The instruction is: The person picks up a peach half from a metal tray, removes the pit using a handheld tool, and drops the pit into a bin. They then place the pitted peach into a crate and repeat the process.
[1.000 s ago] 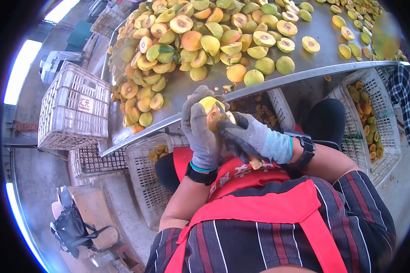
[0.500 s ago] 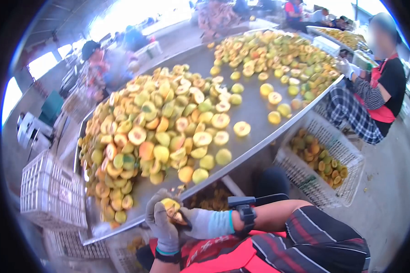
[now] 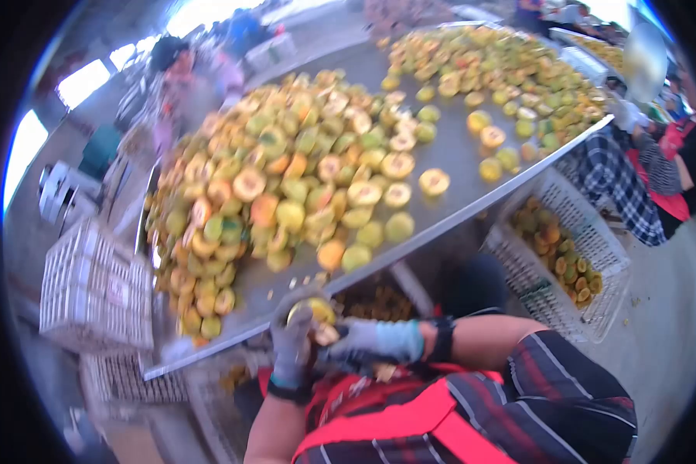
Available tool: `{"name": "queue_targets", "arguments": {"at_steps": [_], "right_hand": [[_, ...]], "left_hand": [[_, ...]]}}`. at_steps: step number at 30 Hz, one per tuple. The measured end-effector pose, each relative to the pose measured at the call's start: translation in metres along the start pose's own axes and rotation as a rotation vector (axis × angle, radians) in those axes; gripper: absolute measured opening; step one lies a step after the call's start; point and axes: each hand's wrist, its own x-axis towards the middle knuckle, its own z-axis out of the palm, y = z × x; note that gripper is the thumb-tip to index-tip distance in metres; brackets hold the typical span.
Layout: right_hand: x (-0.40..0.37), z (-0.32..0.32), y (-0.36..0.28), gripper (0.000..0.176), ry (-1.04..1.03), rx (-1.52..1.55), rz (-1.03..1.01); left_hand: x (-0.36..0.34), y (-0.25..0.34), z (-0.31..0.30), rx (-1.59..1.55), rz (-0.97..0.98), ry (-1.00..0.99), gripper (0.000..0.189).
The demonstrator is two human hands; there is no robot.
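Just my side of the metal table's rim (image 3: pixel 472 205), my left hand (image 3: pixel 292 340) curls round a cut stone fruit (image 3: pixel 315 311); right hand (image 3: pixel 354 340) bent close, hold unclear.

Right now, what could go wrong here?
1. The right hand sits close against the fruit in the left hand; a slip might knock it loose.
2. The pile comes close to the near edge of the table; some could roll off if bumped.
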Motion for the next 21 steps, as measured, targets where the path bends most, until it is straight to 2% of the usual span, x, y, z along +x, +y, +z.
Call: {"name": "queue_targets", "arguments": {"at_steps": [1, 2, 3, 5, 7, 14, 19, 21], "right_hand": [[-0.004, 0.009, -0.008, 0.019, 0.061, 0.083, -0.063], [-0.006, 0.01, -0.014, 0.018, 0.057, 0.094, -0.002], [-0.005, 0.009, -0.011, 0.016, 0.067, 0.233, 0.03], [-0.002, 0.005, -0.012, 0.018, -0.002, 0.184, 0.027], [0.0, 0.003, -0.013, 0.02, -0.039, 0.298, 0.08], [0.004, -0.001, -0.007, 0.017, -0.082, 0.478, 0.092], [0.001, 0.008, -0.008, 0.015, -0.12, 0.406, 0.083], [0.001, 0.014, -0.009, 0.016, -0.189, 0.337, 0.07]], "left_hand": [[-0.001, -0.004, 0.003, -0.031, 0.036, 0.018, 0.037], [0.001, -0.002, 0.007, -0.082, 0.016, 0.039, 0.038], [0.002, 0.0, 0.011, -0.133, 0.005, 0.057, 0.039], [0.004, 0.014, 0.028, -0.333, -0.035, 0.094, 0.042], [0.005, 0.016, 0.029, -0.446, -0.041, 0.129, 0.039], [0.005, 0.007, 0.032, -0.466, -0.093, 0.258, 0.04], [0.004, 0.006, 0.026, -0.485, -0.158, 0.277, 0.039], [0.01, -0.006, 0.013, -0.874, -0.223, 0.461, 0.037]]}}
